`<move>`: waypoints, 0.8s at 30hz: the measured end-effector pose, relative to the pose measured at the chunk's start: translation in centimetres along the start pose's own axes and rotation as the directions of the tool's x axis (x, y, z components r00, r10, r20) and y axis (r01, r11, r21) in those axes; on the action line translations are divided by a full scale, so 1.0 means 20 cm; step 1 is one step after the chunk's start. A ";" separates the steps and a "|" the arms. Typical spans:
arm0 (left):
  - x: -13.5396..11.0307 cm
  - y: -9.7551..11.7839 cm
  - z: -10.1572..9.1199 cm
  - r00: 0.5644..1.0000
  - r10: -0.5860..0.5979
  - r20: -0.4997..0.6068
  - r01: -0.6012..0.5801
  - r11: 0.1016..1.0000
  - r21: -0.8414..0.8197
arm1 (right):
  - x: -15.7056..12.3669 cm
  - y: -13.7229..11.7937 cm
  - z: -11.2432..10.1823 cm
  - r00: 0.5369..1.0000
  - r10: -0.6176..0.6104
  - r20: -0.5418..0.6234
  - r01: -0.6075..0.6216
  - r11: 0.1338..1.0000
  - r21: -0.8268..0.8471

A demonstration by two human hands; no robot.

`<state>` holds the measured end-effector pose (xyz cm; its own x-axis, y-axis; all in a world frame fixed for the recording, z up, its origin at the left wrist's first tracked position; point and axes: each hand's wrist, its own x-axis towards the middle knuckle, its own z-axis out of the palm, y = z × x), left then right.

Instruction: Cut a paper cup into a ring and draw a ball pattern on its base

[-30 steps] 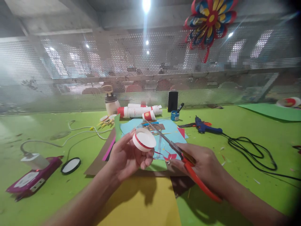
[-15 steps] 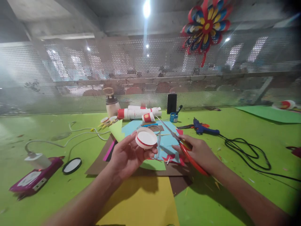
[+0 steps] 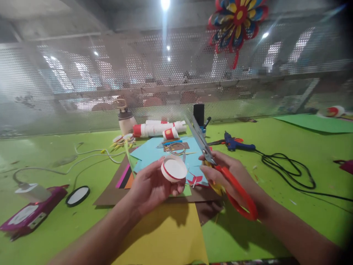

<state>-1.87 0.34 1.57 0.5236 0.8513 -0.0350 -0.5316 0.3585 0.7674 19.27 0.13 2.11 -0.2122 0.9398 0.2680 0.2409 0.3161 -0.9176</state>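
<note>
In my left hand (image 3: pixel 150 182) is the cut-off bottom of a paper cup (image 3: pixel 174 169), a shallow white ring with a red band, its hollow side tilted toward me. My right hand (image 3: pixel 228 173) grips scissors (image 3: pixel 205 149) with red-orange handles; the blades point up and away, slightly parted, to the right of the cup bottom and apart from it. Under both hands lie light blue paper sheets (image 3: pixel 149 154) on a brown board (image 3: pixel 107 197), with red scraps (image 3: pixel 197 180) near the right hand. Yellow paper (image 3: pixel 165 235) lies closest to me.
Behind the sheets are a small red-and-white cup (image 3: pixel 170 133), stacked paper cups (image 3: pixel 154 129) and a spray bottle (image 3: pixel 126 121). A blue glue gun (image 3: pixel 234 141) with a black cord (image 3: pixel 286 169) lies right. A purple power strip (image 3: pixel 33 209) and round black-rimmed disc (image 3: pixel 78 195) are left.
The scissors have swung more upright and nearer to me, and their blades now show parted. The cup bottom stays in my left hand, slightly lower and to the right. The view has shifted a little.
</note>
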 end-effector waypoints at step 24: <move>0.00 -0.13 0.03 0.994 0.104 -0.017 -0.086 0.896 0.436 | 0.01 0.12 0.09 0.997 -0.063 -0.049 0.065 0.997 0.047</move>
<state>-0.22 -0.86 -0.02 0.4537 0.8905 0.0342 -0.2311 0.0805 0.9696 18.17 0.78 -0.57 -0.1802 0.9232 0.3395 0.1816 0.3704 -0.9109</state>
